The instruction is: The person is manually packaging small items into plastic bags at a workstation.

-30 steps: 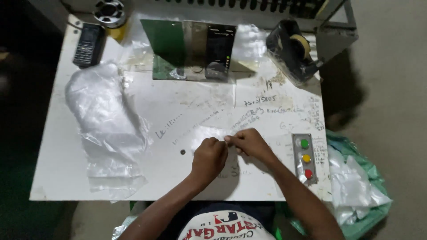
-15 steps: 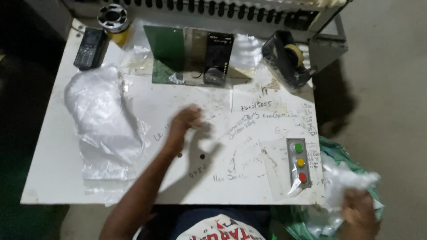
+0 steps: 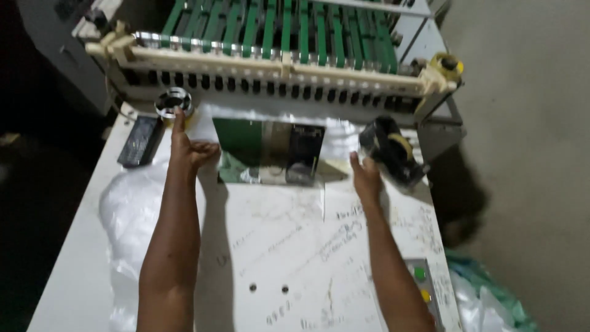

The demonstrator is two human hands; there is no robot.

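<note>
1. Reaching across the white desk point(image 3: 276, 246), both bare arms are seen stretched toward its far edge, where a machine with green bars and a cream toothed rail point(image 3: 270, 61) is mounted.
2. The left hand point(image 3: 187, 147) is observed released, fingers spread, with one finger raised toward a shiny metal ring point(image 3: 173, 101) at the far left corner. Whether the fingertip touches the ring cannot be told.
3. A black flat device point(image 3: 140, 141) is noted lying just beside the left hand, on its outer side.
4. The right hand point(image 3: 364, 175) is recorded loosely open, fingers pointing away, holding nothing. It is placed just beside a black tape dispenser point(image 3: 393, 150), at the edge of a clear plastic sheet point(image 3: 341, 138); contact with the sheet appears likely but is blurred.
5. A green and shiny metal plate point(image 3: 267, 154) is found between the two hands, with a dark panel on its right part.
6. A heap of clear plastic bags point(image 3: 132, 209) is seen on the left side of the desk, under and beside the left forearm.
7. Scribbled markings and two small holes point(image 3: 268, 288) are noted on the desk surface.
8. A button panel point(image 3: 421, 283) with green and yellow buttons is set at the right edge, near the right forearm.
</note>
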